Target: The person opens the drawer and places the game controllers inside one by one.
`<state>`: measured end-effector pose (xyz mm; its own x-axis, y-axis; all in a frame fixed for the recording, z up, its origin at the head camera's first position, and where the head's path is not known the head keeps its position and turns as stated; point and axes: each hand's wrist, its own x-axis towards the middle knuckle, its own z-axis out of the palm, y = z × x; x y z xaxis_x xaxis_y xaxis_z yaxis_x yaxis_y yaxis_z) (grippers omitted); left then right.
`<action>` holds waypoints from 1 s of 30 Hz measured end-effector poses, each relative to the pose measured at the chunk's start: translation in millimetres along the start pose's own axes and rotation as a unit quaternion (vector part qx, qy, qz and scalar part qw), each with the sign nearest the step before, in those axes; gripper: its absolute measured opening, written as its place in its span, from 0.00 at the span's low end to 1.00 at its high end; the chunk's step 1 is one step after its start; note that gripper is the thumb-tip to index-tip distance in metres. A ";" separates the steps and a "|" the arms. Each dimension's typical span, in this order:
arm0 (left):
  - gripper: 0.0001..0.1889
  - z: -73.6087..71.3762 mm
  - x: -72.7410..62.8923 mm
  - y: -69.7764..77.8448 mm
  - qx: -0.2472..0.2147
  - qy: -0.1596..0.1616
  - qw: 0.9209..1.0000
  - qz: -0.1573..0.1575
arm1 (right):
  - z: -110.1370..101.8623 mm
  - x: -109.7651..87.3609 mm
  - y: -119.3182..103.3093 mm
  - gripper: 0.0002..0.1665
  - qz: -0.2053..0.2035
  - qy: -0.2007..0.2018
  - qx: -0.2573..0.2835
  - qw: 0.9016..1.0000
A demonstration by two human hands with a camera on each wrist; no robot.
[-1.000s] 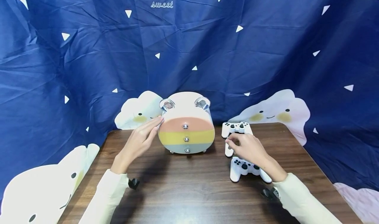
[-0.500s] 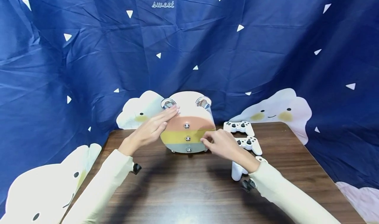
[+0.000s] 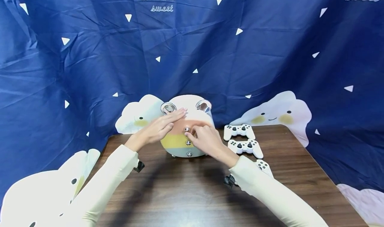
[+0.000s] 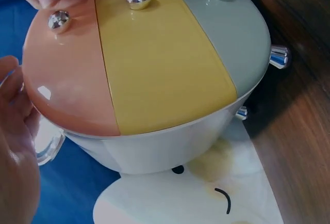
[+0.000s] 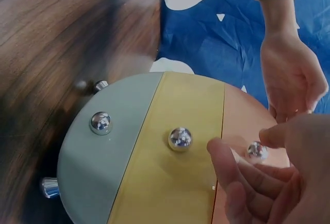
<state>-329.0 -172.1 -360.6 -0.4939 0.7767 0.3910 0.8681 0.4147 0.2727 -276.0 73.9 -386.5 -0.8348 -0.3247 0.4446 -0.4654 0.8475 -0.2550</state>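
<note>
A small rounded drawer cabinet [image 3: 172,141] has a white body and three drawer fronts: orange on top, yellow in the middle, pale green below. Each front bears a round silver knob. My left hand [image 3: 157,128] lies with extended fingers at the upper edge of the cabinet, above the orange drawer [image 4: 72,90]. My right hand [image 3: 207,140] is at the front, its thumb and forefinger apart on either side of the top knob [image 5: 257,152]. In the left wrist view, those fingertips hover close to that knob; no grip on it shows.
Three white game controllers sit to the cabinet's right: a far one [image 3: 239,131], a middle one [image 3: 245,148] and a near one [image 3: 264,167] partly behind my right sleeve. Two silver rings [image 3: 204,106] stick up from the cabinet. A blue cloth [image 3: 192,37] hangs behind the wooden table [image 3: 192,193].
My right hand has moved left from above the controllers to the top knob. My left hand has shifted from the cabinet's left side to its upper edge.
</note>
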 end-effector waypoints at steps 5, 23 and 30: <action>0.28 1.1 0.7 -2.2 -0.009 -0.014 1.000 -0.023 | 6.6 6.8 -5.7 0.32 -0.001 0.032 -0.038 0.999; 0.27 -2.1 6.8 -6.9 -0.039 -0.052 0.997 -0.049 | 12.3 12.9 -13.5 0.36 0.009 0.075 -0.080 0.994; 0.27 -2.8 6.2 -6.5 -0.055 -0.051 0.996 -0.053 | 16.5 13.0 -13.0 0.34 -0.005 0.105 -0.065 0.992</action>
<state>-337.9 -171.3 -357.5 -0.5703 0.7779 0.2640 0.7976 0.4474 0.4046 -285.6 51.7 -391.6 -0.7441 -0.2509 0.6191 -0.4208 0.8959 -0.1426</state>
